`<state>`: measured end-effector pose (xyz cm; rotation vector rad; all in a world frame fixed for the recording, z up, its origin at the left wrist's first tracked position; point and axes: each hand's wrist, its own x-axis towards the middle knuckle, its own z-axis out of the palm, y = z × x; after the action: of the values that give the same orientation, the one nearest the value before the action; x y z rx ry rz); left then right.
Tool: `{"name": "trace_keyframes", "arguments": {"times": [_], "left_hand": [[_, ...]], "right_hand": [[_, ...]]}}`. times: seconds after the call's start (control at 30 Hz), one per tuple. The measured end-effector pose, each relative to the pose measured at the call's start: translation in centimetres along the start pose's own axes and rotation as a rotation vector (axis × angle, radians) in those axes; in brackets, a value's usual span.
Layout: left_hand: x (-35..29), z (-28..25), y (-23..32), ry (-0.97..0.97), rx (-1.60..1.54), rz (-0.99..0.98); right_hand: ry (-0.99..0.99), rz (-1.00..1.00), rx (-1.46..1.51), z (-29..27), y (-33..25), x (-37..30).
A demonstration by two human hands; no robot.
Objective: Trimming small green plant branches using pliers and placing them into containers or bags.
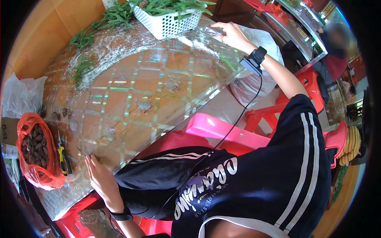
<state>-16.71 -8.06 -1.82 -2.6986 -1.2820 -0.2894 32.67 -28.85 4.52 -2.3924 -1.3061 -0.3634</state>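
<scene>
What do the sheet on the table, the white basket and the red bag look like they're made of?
Sheet: clear glossy plastic film, judging by its glare and wrinkles. Basket: moulded white plastic lattice. Bag: thin red plastic, crinkled and translucent.

Clear plastic sheet (131, 95): transparent, glossy, printed with a faint grid of iridescent lines and small floral motifs. Lies flat over the orange tabletop, covering most of it. Glare streaks along the far part. The far-right corner is lifted slightly and crinkled; the near-left edge looks rumpled. Green needle sprigs and whitish dust lie on its far-left stretch.
</scene>
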Motion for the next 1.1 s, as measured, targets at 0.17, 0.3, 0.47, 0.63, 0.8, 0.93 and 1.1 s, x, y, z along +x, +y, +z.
{"name": "trace_keyframes", "arguments": {"times": [0.17,0.3,0.47,0.63,0.8,0.93,1.1], "left_hand": [[0.3,0.0,-0.1,-0.005,0.005,-0.018],[0.2,0.2,-0.1,-0.003,-0.020,-0.006],[0.0,0.3,-0.2,0.012,-0.037,0.013],[-0.1,0.4,-0.3,0.023,-0.040,0.015],[0.0,0.3,-0.3,0.029,-0.040,0.004],[0.0,0.5,-0.2,0.033,-0.035,-0.008],[-0.2,0.4,-0.3,0.035,-0.031,-0.007]], "right_hand": [[-0.096,0.245,-0.028,-1.1,2.2,-2.7],[-0.063,0.294,-0.114,-1.7,3.6,-5.3],[-0.029,0.392,-0.209,-2.5,4.6,-7.4],[0.020,0.410,-0.315,-1.9,4.4,-7.9],[-0.037,0.367,-0.385,-0.1,2.2,-6.9],[-0.150,0.282,-0.343,1.4,-2.3,-4.7],[-0.134,0.233,-0.201,3.1,-6.8,-1.5]]}}
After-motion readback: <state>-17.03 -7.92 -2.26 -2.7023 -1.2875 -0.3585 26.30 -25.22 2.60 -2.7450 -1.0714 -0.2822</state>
